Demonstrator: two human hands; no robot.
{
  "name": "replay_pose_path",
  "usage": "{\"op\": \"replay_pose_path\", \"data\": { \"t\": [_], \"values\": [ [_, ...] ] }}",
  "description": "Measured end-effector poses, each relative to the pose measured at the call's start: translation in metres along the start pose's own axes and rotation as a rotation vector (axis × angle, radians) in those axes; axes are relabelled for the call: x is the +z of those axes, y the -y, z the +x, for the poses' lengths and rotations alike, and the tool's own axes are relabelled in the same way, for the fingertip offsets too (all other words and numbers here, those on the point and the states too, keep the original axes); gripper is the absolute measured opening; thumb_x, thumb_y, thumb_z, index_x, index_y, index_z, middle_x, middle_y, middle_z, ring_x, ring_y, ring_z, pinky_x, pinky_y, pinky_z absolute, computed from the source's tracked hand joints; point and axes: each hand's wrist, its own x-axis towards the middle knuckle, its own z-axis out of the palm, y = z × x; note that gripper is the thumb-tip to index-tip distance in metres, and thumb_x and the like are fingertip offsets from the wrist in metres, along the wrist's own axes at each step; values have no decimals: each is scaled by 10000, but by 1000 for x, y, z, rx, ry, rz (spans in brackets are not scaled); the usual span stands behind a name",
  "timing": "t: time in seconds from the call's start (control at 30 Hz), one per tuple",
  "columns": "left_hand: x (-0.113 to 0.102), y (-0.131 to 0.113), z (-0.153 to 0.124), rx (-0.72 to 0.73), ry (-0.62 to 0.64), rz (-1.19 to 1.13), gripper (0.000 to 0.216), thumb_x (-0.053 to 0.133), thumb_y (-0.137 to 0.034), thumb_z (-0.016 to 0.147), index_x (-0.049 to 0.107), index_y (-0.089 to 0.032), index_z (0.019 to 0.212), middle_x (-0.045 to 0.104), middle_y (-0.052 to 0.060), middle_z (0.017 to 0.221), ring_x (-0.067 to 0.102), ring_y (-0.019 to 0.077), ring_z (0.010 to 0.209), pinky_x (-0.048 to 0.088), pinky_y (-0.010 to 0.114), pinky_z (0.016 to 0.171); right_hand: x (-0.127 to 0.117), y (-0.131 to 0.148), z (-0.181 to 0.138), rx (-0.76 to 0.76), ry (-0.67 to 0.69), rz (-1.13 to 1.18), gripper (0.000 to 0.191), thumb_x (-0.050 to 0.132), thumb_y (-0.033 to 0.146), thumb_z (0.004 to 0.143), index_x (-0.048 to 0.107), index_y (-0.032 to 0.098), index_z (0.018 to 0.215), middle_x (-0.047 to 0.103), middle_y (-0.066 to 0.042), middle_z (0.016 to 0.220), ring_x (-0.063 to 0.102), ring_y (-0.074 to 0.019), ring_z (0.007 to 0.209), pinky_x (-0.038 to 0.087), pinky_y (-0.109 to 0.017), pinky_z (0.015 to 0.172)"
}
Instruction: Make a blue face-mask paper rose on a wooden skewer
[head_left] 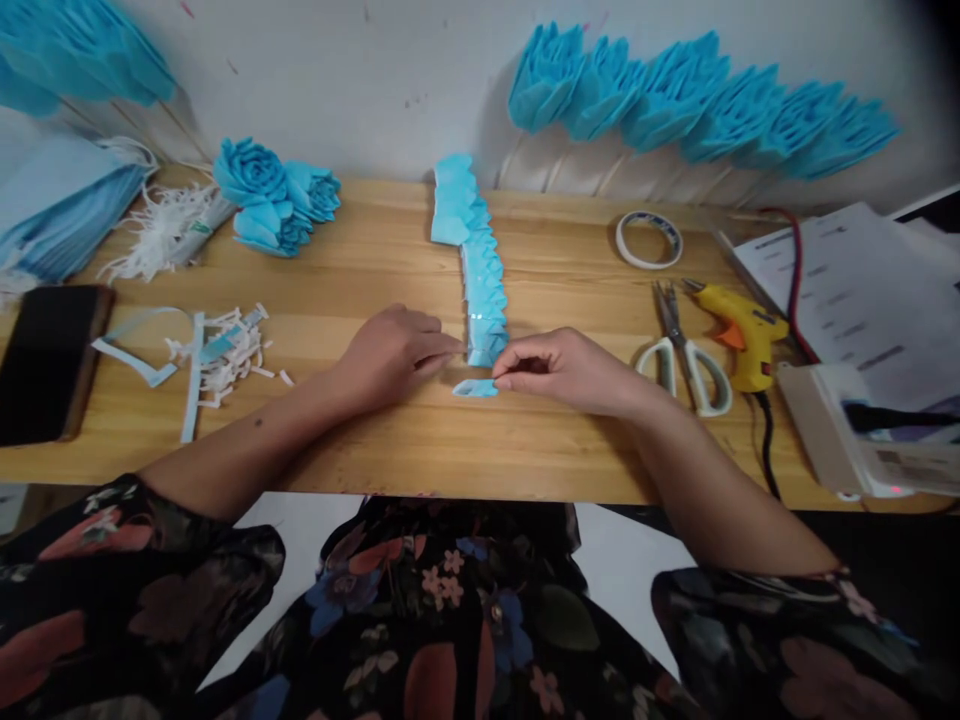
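Running front to back across the wooden table [360, 285], a strip of overlapping blue petals [486, 275] has its near end between the two hands. A small blue piece [475, 388] sits just short of that end, a narrow gap visible between them.

Right hand [559, 370]: thumb and index fingertip pinched on the right end of the small piece. Left hand [397, 355]: fingers extended, tips beside the strip's lower left edge; cannot tell whether anything is gripped or touched.

Right of the hands: scissors [677, 338], handles toward the person; yellow glue gun [750, 340] just beside them; tape roll [649, 240] farther back. White box [832, 430] and printed papers [862, 300] at far right.

Left: white scraps [234, 360], dark phone [52, 365], white stringy bundle [172, 225], cluster of three blue flower heads [270, 190].

Rear: row of blue flowers [675, 95] on thin stems near the wall [360, 100].
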Motion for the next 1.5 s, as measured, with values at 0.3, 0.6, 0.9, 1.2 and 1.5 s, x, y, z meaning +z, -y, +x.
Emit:
{"op": "replay_pose_path", "data": {
  "t": [0.3,0.6,0.9,1.2,1.5],
  "values": [
    [-22,-29,7,-320,24,-542,277,589,-385,950,747,-161,903,745,37,807,636,141,692,438,230,626,-3,1,-2,-4,-19,-24,173,654,339,888,712,183,840,650,22,717,502,-108,634,369,-250,615],
    [-12,-38,7,-281,13,-432,146,639,-245,901,724,-179,802,717,-2,718,599,98,626,401,208,611,0,4,-3,-6,-39,-55,166,641,321,899,717,184,848,645,25,708,510,-108,641,371,-253,624],
    [-8,-37,6,-314,-37,-425,153,660,-263,923,748,-171,839,714,-1,695,573,94,587,377,202,564,9,0,-7,39,-130,132,134,706,255,815,638,216,924,726,11,808,662,-151,743,477,-270,691],
    [-5,-34,6,-269,-28,-334,147,628,-244,947,751,-183,896,746,22,799,608,117,654,416,232,635,6,4,-12,-5,-203,-125,47,644,162,860,636,201,835,690,24,777,601,-117,680,426,-251,675],
    [-6,-36,10,-337,-28,-279,129,629,-240,920,705,-183,832,669,-13,680,537,105,586,371,240,600,11,3,-10,-18,-245,-237,79,625,141,878,640,211,844,705,22,797,586,-120,673,405,-252,663]
  ]
}}
